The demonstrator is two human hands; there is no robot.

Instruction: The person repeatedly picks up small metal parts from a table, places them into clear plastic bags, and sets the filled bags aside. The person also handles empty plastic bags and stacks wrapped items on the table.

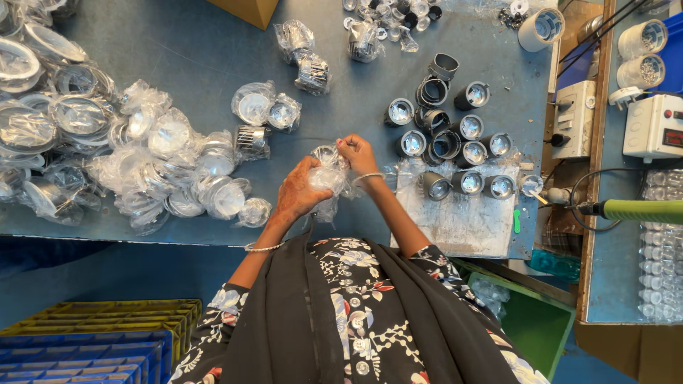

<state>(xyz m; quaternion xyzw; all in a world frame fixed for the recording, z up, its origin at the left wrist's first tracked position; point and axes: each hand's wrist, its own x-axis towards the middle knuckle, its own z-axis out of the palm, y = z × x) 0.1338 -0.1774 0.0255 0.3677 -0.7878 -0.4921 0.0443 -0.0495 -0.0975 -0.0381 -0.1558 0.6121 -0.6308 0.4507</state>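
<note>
Clear plastic wrapping (329,179) is bunched between the person's two hands above the near edge of the grey-blue worktable (206,50), and a small round reflector part (326,153) shows inside its upper end. The left hand (299,192) is curled closed around the lower, crumpled part of the wrapping, fingers folded over it. The right hand (358,153) is pinched shut on the top of the wrapping, fingertips drawn together just beside the round part. A thin bangle sits on each wrist.

Just right of the hands, a pale worn board (455,220) lies on the table with a row of short dark lamp housings (467,183) standing on its far edge. More of these housings (445,135) cluster beyond it, lenses facing up. To the left, a wide heap of plastic-bagged shiny rings and reflectors (142,156) spreads across the table. At the far right, a green-handled tool (633,210) lies near white electrical boxes (651,124). Yellow and blue crates (99,341) are stacked at the lower left.
</note>
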